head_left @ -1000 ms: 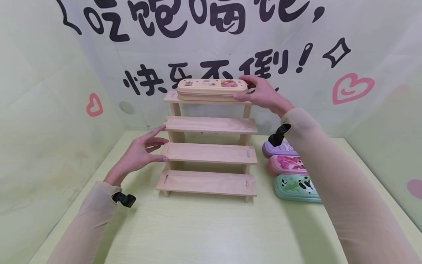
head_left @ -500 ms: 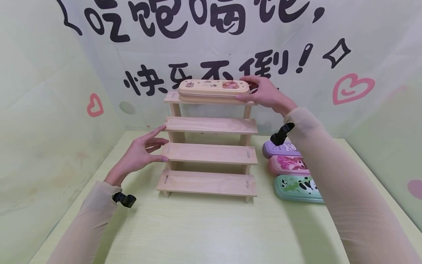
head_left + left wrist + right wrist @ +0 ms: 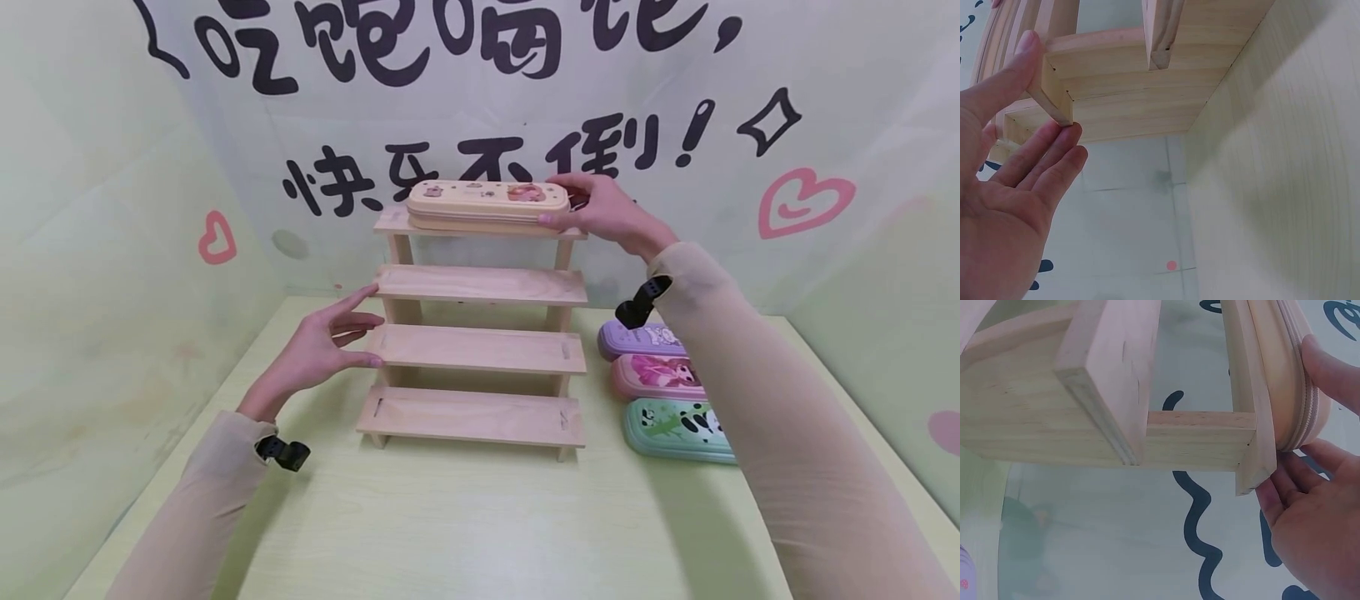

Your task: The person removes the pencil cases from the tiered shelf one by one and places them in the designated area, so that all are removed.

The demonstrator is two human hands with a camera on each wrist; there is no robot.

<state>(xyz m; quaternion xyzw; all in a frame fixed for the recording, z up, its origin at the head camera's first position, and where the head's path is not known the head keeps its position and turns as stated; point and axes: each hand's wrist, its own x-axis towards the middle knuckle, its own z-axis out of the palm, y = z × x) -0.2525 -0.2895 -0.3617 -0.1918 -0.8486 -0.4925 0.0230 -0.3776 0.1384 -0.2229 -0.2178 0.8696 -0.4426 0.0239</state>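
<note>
A cream zippered pencil case (image 3: 487, 200) with cartoon pictures on its lid lies along the top board of a wooden four-step display rack (image 3: 480, 348). Its right end is gripped by my right hand (image 3: 611, 215), thumb on the front side. The right wrist view shows that thumb beside the zip and the other fingers (image 3: 1291, 484) near the board's end, the case (image 3: 1285, 375) resting against the board. At the rack's left side, my left hand (image 3: 318, 346) steadies a middle board. In the left wrist view, thumb and fingertips pinch that board's end (image 3: 1052, 94).
To the rack's right lie a purple pencil case (image 3: 637, 337), a pink one (image 3: 656, 375) and a green panda one (image 3: 675, 429), partly hidden by my right sleeve (image 3: 765, 400). A printed cloth backdrop (image 3: 480, 100) stands behind the pale table (image 3: 465, 525).
The cream pencil case has shifted slightly to the right along the top board with my right hand. My left hand has stayed on the rack.
</note>
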